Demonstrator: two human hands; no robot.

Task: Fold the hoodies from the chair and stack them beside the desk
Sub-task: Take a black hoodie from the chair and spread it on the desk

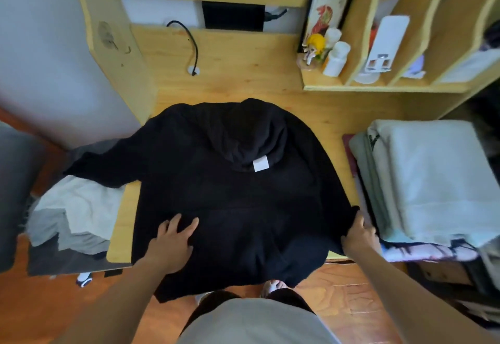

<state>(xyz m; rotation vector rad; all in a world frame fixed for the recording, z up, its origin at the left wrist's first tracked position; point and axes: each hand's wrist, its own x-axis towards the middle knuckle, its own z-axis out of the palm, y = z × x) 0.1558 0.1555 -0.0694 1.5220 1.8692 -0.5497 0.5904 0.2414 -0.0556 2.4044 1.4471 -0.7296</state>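
A black hoodie (230, 195) lies spread flat on the wooden desk (243, 73), hood toward the back with a white label showing. Its left sleeve hangs off the desk's left edge and its hem hangs over the front edge. My left hand (170, 243) presses flat on the lower left of the hoodie with fingers spread. My right hand (358, 238) grips the hoodie's right side edge near the desk's right front corner. More hoodies, pale and grey (70, 219), lie heaped on the chair to the left.
A stack of folded pale garments (433, 181) sits beside the desk on the right. Shelf compartments (378, 84) at the back right hold bottles, a figurine and a framed picture. A black cable (193, 46) lies on the desk's rear. Wooden floor below.
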